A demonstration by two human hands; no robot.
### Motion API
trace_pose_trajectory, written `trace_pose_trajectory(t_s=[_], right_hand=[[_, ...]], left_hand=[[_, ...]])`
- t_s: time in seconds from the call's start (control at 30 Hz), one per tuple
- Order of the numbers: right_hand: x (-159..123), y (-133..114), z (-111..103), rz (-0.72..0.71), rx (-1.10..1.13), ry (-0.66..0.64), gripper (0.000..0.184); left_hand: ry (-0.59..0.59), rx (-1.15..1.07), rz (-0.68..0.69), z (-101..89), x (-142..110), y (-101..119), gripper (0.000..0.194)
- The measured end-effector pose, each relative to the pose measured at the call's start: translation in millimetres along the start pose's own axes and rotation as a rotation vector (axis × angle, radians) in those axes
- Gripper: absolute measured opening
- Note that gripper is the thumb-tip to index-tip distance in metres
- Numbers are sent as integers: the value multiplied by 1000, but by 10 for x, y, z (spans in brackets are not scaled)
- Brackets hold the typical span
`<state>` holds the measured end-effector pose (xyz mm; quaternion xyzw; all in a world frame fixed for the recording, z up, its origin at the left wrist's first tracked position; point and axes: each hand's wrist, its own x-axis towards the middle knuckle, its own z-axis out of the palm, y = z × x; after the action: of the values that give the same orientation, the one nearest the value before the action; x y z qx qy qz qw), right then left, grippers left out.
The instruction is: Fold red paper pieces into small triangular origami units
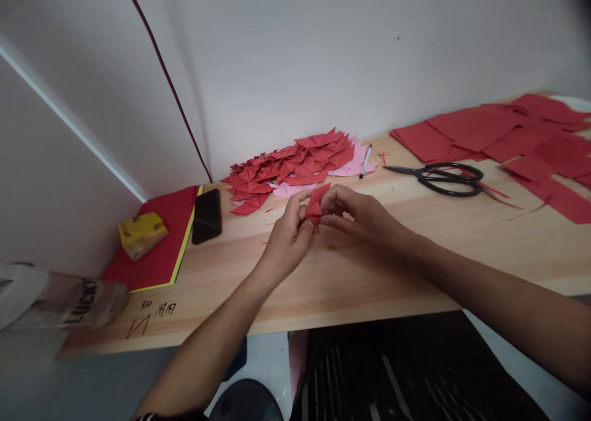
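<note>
A small folded piece of red paper (316, 205) is held up between my two hands, above the middle of the wooden table. My left hand (290, 227) pinches it from the left, thumb at its lower edge. On the other side, the fingers of my right hand (351, 212) are closed on its right edge. Part of the paper is hidden behind the fingers. Just beyond my hands lies a pile of folded red paper pieces (290, 165), with some pink folded paper (353, 162) at its right end.
Black-handled scissors (450, 180) and a pen (365, 161) lie to the right, near stacked red paper sheets (484, 132). At left are a black phone (207, 216), a yellow packet (143, 233) on red sheets (159, 273), and a clear bottle (83, 301). The wooden table (369, 285) meets a wall.
</note>
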<state>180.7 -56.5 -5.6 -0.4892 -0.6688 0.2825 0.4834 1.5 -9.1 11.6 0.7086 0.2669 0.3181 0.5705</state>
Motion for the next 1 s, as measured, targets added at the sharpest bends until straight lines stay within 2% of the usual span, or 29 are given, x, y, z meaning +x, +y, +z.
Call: trace_pose_trajectory(t_s=[0.07, 0.17, 0.27, 0.43, 0.77, 1.0], right_hand=[[10, 37, 3, 21, 113, -50, 20], [24, 79, 4, 56, 281, -118, 24], [35, 85, 3, 84, 354, -122, 26], [41, 52, 5, 122, 365, -68, 30], [20, 90, 28, 99, 294, -34, 27], [50, 75, 46, 169, 417, -33, 33]], left_hand=[[-40, 38, 23, -3, -6, 4, 51], [-35, 16, 20, -2, -16, 13, 57], [-14, -20, 19, 11, -26, 32, 58], [-3, -99, 0, 29, -25, 48, 61], [36, 37, 27, 54, 2, -33, 46], [65, -20, 50, 54, 13, -46, 39]])
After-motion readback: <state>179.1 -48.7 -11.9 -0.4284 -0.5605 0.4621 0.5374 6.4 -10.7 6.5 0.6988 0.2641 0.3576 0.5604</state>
